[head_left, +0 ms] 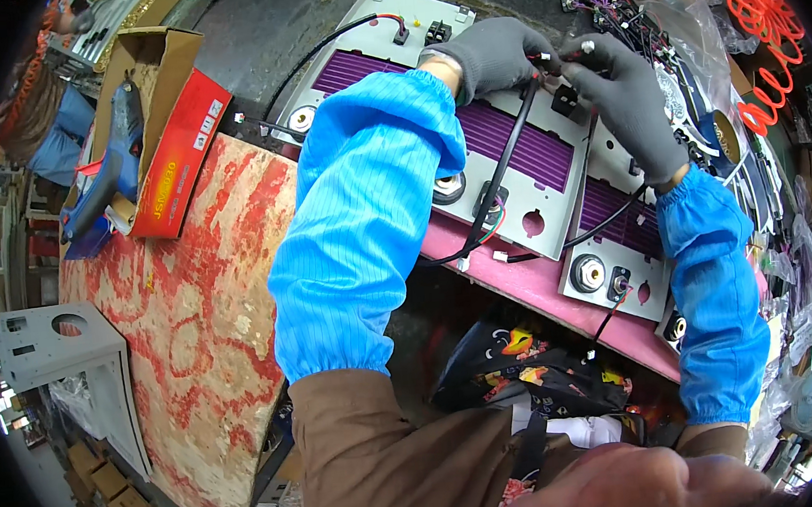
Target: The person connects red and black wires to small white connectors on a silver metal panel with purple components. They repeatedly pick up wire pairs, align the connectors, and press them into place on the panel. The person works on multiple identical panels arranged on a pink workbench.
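My left hand [497, 54], in a grey glove, pinches the end of a black cable [514, 140] above a white metal panel [492, 194] with purple slats. My right hand [631, 102], gloved too, has its fingers closed beside the left fingertips, with a small white connector [587, 47] showing at them. Red wire shows between the hands. The cable runs down to a black socket [490, 199] at the panel's near end. A black switch-like part [565, 100] sits just below the fingers. Similar panels lie to the left [344, 72] and right [613, 218].
The panels rest on a pink-edged bench [532, 282]. To the left, a red-stained board [211, 326] carries an open red box [179, 157] and a blue power tool [113, 172]. Wire bundles [616, 13] and a coiled orange hose [759, 16] are at the far right.
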`<state>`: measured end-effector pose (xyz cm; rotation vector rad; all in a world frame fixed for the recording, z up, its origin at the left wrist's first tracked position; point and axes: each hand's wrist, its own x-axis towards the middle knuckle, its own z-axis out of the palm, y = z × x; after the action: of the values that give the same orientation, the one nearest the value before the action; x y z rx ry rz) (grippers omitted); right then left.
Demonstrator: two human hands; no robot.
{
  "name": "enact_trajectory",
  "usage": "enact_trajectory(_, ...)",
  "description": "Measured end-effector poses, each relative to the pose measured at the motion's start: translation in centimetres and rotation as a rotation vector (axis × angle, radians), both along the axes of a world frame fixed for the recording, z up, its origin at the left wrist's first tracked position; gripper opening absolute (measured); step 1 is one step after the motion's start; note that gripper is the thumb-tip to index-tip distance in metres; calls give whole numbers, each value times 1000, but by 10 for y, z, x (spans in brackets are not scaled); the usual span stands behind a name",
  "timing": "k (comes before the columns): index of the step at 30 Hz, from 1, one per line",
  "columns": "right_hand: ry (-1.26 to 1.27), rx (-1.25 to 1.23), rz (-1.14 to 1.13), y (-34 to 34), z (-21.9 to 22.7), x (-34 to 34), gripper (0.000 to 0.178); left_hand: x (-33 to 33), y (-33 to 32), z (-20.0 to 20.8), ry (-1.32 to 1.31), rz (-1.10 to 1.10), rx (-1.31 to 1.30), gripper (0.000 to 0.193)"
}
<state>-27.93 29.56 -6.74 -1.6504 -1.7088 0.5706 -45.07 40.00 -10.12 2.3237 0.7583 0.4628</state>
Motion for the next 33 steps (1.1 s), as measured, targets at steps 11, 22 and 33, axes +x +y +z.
enact_trajectory(11,-172,131,62,-2,-5,5,19,4,0,-2,75,46,25,32)
enact_trajectory(22,-64,-210,9,21,-9,16,22,-2,9,12,132,-32,15,51)
enact_trajectory(33,-126,-323,8,25,-4,10,34,-3,13,-4,155,-104,258,33)
